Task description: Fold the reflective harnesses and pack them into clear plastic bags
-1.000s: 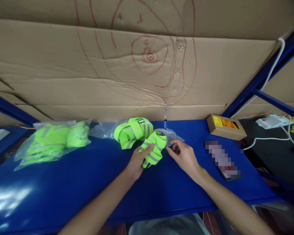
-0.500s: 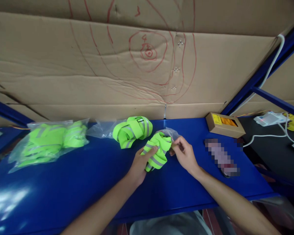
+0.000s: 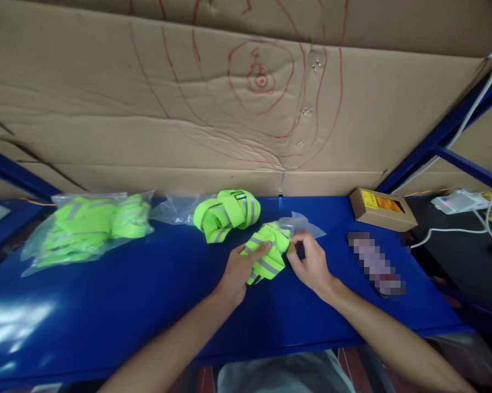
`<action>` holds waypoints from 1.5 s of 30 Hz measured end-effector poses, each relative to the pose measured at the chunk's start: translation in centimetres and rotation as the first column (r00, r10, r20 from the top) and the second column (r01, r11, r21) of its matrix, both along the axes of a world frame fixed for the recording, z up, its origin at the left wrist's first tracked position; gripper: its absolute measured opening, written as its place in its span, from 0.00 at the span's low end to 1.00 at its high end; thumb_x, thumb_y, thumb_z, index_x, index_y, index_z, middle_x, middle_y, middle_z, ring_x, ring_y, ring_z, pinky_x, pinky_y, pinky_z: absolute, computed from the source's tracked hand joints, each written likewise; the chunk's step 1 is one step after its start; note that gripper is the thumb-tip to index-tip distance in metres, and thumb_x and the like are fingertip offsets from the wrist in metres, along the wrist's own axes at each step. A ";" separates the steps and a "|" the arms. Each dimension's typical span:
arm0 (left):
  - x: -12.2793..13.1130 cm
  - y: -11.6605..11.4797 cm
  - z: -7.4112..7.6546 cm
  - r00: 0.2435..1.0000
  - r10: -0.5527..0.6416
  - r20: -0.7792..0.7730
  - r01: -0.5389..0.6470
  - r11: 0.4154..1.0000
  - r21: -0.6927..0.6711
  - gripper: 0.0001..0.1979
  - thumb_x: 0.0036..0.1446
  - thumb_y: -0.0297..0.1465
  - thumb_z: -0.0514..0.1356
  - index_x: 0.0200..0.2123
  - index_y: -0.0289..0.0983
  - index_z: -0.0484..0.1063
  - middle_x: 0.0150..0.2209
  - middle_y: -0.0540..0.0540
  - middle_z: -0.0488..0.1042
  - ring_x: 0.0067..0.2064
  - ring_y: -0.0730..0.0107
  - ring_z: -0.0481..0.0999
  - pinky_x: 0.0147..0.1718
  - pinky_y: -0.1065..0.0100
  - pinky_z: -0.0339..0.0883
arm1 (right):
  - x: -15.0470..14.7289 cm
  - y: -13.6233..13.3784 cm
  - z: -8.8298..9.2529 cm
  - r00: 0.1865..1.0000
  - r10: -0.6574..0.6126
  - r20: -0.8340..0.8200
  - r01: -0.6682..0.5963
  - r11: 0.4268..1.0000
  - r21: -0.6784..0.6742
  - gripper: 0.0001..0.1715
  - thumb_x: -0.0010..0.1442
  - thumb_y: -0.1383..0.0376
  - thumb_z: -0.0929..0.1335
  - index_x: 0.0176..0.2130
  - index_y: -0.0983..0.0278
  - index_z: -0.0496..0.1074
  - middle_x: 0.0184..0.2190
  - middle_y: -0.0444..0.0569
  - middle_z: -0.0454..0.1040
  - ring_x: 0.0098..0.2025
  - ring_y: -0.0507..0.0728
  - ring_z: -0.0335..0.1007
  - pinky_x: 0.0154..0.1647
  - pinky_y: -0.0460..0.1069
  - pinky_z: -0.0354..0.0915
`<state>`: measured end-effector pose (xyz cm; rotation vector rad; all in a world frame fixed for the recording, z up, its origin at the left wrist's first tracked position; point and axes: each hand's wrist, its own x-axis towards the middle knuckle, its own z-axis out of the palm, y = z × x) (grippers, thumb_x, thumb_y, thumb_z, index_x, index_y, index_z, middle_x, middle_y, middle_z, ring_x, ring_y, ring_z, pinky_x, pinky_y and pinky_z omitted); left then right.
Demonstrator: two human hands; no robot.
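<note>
A folded bundle of neon-green reflective strap [image 3: 267,252] with grey stripes is gripped in my left hand [image 3: 239,270], its thumb pressed across the top. At the bundle's right end my right hand [image 3: 311,263] pinches the edge of a clear plastic bag [image 3: 305,222], thumb against fingertips. A thin reddish line runs along the edge there; my fingers partly hide it. Behind my left hand lies a loose coil of the same green strap [image 3: 225,215] on the blue table [image 3: 155,295].
Bagged green straps [image 3: 86,229] lie at the left. An empty-looking clear bag [image 3: 178,210] is beside the loose coil. To the right are a cardboard box [image 3: 383,210] with a yellow label and a blurred-out flat object [image 3: 374,263]. A cardboard wall [image 3: 188,136] stands behind.
The plastic bag behind my right hand now shows spread out farther to the right. Both hands keep their hold on the strap bundle and bag edge. The camera view has shifted slightly.
</note>
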<state>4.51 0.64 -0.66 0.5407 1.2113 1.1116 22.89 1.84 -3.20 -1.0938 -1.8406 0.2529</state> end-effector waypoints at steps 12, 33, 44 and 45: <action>-0.2 0.4 -1.5 0.995 0.048 -0.092 -0.029 0.981 0.190 0.26 0.43 0.42 0.78 0.43 0.34 0.83 0.38 0.42 0.84 0.36 0.61 0.81 0.37 0.64 0.76 | 0.3 0.0 1.0 0.991 0.093 0.098 -0.089 0.995 -0.040 0.04 0.67 0.66 0.69 0.43 0.59 0.69 0.33 0.45 0.75 0.31 0.54 0.73 0.34 0.49 0.70; -0.6 1.4 -3.1 0.888 0.119 -0.444 0.111 0.881 0.460 0.14 0.54 0.38 0.69 0.41 0.37 0.76 0.37 0.49 0.79 0.39 0.65 0.76 0.41 0.67 0.68 | -1.3 -1.2 1.0 0.950 0.197 0.241 -0.192 0.980 -0.044 0.07 0.69 0.67 0.67 0.48 0.61 0.69 0.38 0.49 0.78 0.36 0.57 0.77 0.38 0.50 0.70; -0.4 1.3 -2.4 0.988 0.058 -0.143 -0.002 0.931 0.366 0.22 0.51 0.39 0.72 0.45 0.41 0.68 0.39 0.51 0.74 0.41 0.69 0.76 0.44 0.68 0.70 | -1.6 -1.6 0.4 0.948 0.264 0.180 -0.251 0.964 -0.091 0.17 0.68 0.63 0.71 0.54 0.60 0.66 0.43 0.53 0.76 0.44 0.62 0.75 0.46 0.57 0.72; -0.4 1.2 -2.2 0.992 0.042 -0.117 0.001 0.940 0.342 0.19 0.52 0.40 0.71 0.41 0.41 0.68 0.37 0.52 0.73 0.39 0.70 0.75 0.41 0.70 0.70 | -1.7 -1.7 0.4 0.946 0.260 0.195 -0.250 0.965 -0.078 0.19 0.68 0.61 0.71 0.55 0.60 0.65 0.44 0.54 0.76 0.45 0.63 0.74 0.47 0.58 0.71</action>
